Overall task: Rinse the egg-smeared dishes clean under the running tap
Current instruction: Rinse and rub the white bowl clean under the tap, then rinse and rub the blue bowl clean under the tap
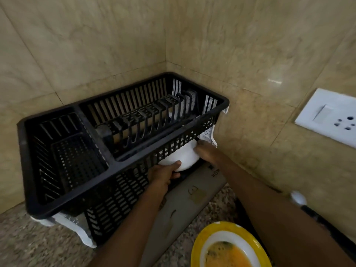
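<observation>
A white bowl is held upside down against the front right side of a black plastic dish rack, below its rim. My left hand grips the bowl's lower edge and my right hand holds its right side. A yellow-rimmed white bowl with beaten egg in it sits at the bottom right, near my right forearm. No tap or sink is in view.
The rack stands in a corner of beige tiled walls on a speckled granite counter. A grey flat appliance lies under my arms. A white wall socket is on the right wall. A small white knob shows by my right forearm.
</observation>
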